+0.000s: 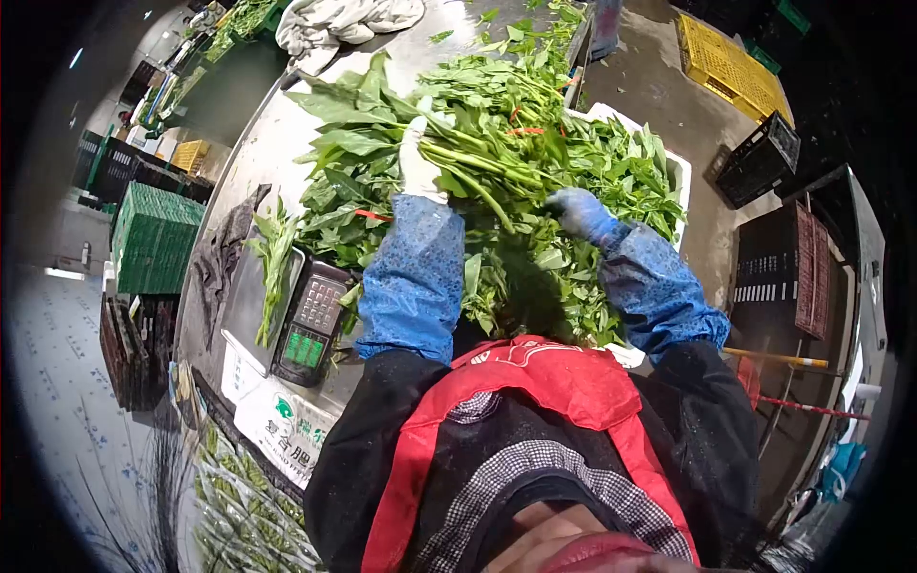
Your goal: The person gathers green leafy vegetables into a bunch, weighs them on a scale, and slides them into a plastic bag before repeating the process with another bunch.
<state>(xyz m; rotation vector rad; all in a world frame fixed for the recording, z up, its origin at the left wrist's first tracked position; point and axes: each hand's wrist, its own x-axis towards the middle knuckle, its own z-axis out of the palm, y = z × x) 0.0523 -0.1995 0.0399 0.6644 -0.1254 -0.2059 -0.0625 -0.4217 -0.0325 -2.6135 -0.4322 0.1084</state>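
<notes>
My left hand (420, 162), in a white glove, is closed round the stems of a bunch of leafy greens (478, 158), with leaves to the left and cut stems pointing right. My right hand (585, 216), in a blue glove, is beside the stem ends. Its fingers look curled together, and what they hold, if anything, is hidden. Under and around both hands lies a heap of the same greens (583, 277), some bunches bound with red ties (373, 216). A white crate (680, 181) of greens stands at the right.
A scale with keypad and green display (310, 320) sits left of my left forearm, a few stalks (277, 272) on its plate. A dark cloth (224, 258) and a white cloth (344, 24) lie on the metal table (258, 143). Green crates (158, 239) stand left, a yellow pallet (731, 62) right.
</notes>
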